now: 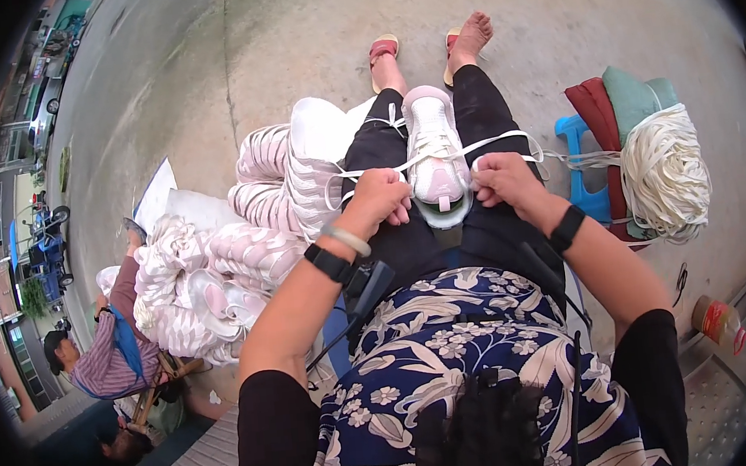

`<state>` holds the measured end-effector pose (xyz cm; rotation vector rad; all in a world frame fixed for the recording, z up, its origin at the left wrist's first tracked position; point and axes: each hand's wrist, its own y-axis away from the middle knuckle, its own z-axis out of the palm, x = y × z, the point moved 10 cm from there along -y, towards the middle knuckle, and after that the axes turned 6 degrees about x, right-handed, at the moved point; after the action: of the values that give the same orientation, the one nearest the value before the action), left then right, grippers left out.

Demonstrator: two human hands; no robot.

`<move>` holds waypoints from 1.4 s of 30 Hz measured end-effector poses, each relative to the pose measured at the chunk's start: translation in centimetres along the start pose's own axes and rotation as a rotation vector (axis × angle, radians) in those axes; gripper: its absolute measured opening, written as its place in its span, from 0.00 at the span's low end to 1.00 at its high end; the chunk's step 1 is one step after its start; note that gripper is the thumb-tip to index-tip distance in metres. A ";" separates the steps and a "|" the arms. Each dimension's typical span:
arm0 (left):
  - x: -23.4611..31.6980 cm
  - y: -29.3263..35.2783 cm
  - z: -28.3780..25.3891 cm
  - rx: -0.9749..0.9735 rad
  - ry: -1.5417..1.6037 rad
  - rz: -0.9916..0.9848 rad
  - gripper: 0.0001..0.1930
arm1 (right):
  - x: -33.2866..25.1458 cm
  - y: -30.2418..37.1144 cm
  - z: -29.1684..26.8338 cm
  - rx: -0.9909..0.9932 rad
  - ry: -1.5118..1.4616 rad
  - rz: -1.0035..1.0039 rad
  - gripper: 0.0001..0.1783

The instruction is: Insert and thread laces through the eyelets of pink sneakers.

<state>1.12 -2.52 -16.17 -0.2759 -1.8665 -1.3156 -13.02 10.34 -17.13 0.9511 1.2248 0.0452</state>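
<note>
A white and pink sneaker upper (433, 143) rests between my thighs, with its lace tied across the front. White shoelace (493, 140) runs out to both sides and loops back toward my fingers. My left hand (379, 199) is closed in a pinch on lace at the upper's left edge. On the right edge, my right hand (503, 182) pinches the other lace end, its fingertips close to the opening. Parts of the lace inside the fingers are hidden.
Stacked pink and white shoe uppers (266, 171) and a larger heap (213, 282) lie to my left. At right, a thick bundle of white laces (665, 172) rests by red and green cloth on a blue stool (574, 149). Another person (104, 358) sits far left.
</note>
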 end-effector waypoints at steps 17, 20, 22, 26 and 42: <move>5.1 -3.5 -2.5 0.309 -0.014 0.240 0.10 | -0.7 -4.4 0.4 0.055 -0.313 -0.115 0.05; 4.4 -2.3 -2.7 0.369 -0.163 0.307 0.14 | 0.2 -4.2 0.3 0.046 -0.301 -0.095 0.05; 3.7 -2.0 -2.9 0.388 -0.175 0.353 0.14 | 0.3 -4.1 0.6 0.023 -0.278 -0.091 0.05; 3.0 -1.8 -3.0 0.432 -0.165 0.431 0.12 | -0.2 -3.7 0.7 0.031 -0.299 -0.094 0.05; 2.4 -1.1 -2.5 0.303 0.304 0.222 0.04 | -1.3 -3.9 0.4 0.143 0.086 -0.299 0.04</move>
<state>0.15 -5.74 -14.90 -0.1115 -1.6907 -0.8578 -14.89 7.01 -18.62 0.8869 1.4542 -0.2432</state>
